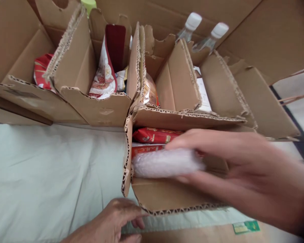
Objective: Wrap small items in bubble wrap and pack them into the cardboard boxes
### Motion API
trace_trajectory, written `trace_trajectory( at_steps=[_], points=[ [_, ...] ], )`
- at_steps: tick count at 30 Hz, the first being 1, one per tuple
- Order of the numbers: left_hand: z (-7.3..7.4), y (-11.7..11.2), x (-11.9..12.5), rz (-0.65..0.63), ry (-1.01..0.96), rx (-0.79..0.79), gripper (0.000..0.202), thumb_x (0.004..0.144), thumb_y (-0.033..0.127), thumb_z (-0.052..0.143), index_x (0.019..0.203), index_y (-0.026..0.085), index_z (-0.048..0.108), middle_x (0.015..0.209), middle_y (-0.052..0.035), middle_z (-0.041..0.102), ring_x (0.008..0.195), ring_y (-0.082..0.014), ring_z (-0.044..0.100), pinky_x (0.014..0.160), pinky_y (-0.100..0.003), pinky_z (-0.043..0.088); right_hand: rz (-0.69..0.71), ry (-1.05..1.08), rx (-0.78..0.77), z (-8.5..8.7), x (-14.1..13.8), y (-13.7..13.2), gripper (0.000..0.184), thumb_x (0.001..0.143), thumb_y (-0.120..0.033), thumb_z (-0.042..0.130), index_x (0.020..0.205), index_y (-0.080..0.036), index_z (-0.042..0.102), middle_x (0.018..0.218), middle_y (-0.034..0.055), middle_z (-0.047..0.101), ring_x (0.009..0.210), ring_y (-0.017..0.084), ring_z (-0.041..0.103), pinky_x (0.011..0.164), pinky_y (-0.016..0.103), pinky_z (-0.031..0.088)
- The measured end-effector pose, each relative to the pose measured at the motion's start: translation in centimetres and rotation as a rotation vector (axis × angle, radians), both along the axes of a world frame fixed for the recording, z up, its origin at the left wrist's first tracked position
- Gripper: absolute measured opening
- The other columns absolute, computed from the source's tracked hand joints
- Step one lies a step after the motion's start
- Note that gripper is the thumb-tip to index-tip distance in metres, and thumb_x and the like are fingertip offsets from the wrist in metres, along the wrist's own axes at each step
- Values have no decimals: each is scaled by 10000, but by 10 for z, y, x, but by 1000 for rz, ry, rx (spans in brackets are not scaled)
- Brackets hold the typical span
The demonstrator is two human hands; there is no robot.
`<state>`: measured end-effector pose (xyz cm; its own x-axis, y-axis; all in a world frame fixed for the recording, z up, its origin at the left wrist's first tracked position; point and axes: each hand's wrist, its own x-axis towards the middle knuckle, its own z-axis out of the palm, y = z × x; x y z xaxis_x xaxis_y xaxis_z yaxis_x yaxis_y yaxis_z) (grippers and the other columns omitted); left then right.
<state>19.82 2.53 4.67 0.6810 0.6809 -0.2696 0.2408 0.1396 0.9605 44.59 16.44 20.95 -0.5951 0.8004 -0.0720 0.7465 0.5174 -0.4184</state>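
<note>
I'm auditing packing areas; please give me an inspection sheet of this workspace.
Surface: wrinkled pale green cloth.
Things in hand: blurred white package at the opening of the front cardboard box; red packet inside that box.
Clutter: small green packet at bottom right.
Hands: right hand grips the white package; left hand is at the box's near left corner, with nothing seen in its grip.
Cables: nothing seen.
Surroundings: cardboard compartments behind, some holding packets; two white-capped bottles at the back.
</note>
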Motion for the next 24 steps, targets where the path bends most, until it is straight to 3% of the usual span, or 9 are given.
trace_trajectory(
  at_steps=[3, 6, 9, 16, 20, 24],
  points=[
    [1, 4, 0, -37, 19, 12, 309, 789, 149, 660, 1043, 282, 776, 991, 22, 818, 949, -182, 758, 972, -266, 576, 204, -109, -70, 4, -29, 9, 179, 987, -292, 605, 1053, -268, 770, 1003, 30, 781, 947, 228, 724, 877, 354, 581],
    [2, 6, 1, -52, 6, 19, 242, 815, 184, 624, 988, 268, 771, 964, 15, 818, 903, -174, 754, 945, -260, 581, 319, -143, -85, 0, -31, 10, 225, 1008, -312, 570, 1134, -282, 754, 1052, 31, 776, 1024, 250, 709, 940, 390, 560],
    [1, 6, 3, -59, 17, 11, 289, 821, 183, 611, 1046, 263, 773, 1004, 4, 825, 949, -185, 755, 971, -275, 574, 304, -137, -96, -3, -28, 11, 254, 1013, -287, 546, 1180, -290, 738, 1018, 16, 776, 964, 235, 717, 885, 356, 556],
    [1, 2, 4, -43, 24, 1, 280, 872, 252, 601, 1087, 295, 775, 962, 16, 818, 924, -179, 743, 923, -257, 586, 310, -403, -126, -24, -57, 19, 138, 877, -120, 672, 950, -219, 735, 811, 11, 762, 688, 182, 693, 624, 276, 449],
    [6, 5, 5, -41, 84, 28, 221, 848, 242, 606, 993, 274, 770, 922, 11, 802, 860, -174, 723, 905, -262, 579, 352, -579, -178, -26, -66, 20, 134, 828, -131, 726, 938, -207, 736, 835, 35, 786, 694, 208, 708, 583, 288, 383],
    [11, 5, 7, -37, 125, 60, 203, 836, 212, 572, 914, 255, 754, 880, 17, 779, 798, -156, 688, 829, -235, 566, 392, -651, -174, -30, -75, 22, 85, 878, -154, 670, 905, -178, 748, 859, 93, 790, 761, 238, 724, 615, 307, 384]
  ],
)
